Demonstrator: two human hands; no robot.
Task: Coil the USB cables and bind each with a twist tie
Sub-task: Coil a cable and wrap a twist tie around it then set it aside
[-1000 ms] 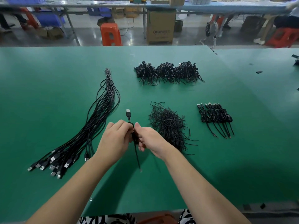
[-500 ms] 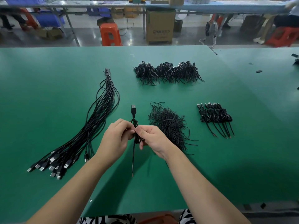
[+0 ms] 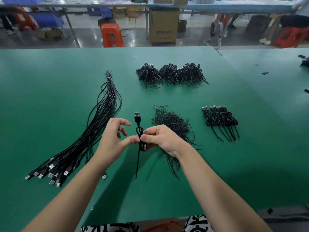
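At the near edge, two bare forearms reached in from five and seven o'clock over the green table (image 3: pixel 50 114), with a black-and-white patterned garment (image 3: pixel 197 223) showing below them. Between the hands, at the centre of the view, hung the coiled USB cable (image 3: pixel 140 141): its USB plug (image 3: pixel 137 116) stood upright toward twelve o'clock above the hands, and its loose tail dropped straight toward six o'clock.

The right hand (image 3: pixel 163 139), at three o'clock of the coil, pinched the coil's middle between thumb and curled fingers. The left hand (image 3: pixel 113 139), at nine o'clock of the coil, touched that same middle with its thumb tip, while its other fingers were spread and lifted clear of the cable. Whether a twist tie sat around the coil could not be told.

Just beyond and under the right wrist, toward two o'clock, lay the loose pile of black twist ties (image 3: pixel 172 124). Out at eight to ten o'clock of the hands stretched the bundle of uncoiled USB cables (image 3: pixel 93 131), its plugs fanned toward the near left and its far end bound with a pale tie. At three o'clock, well apart from the hands, the finished coiled cables (image 3: pixel 220 119) lay side by side in a row. Farther off at twelve to one o'clock sat three bunches of black cables (image 3: pixel 170 74). Past the table's far edge stood an orange stool (image 3: pixel 111 35) and a cardboard box (image 3: pixel 163 27).
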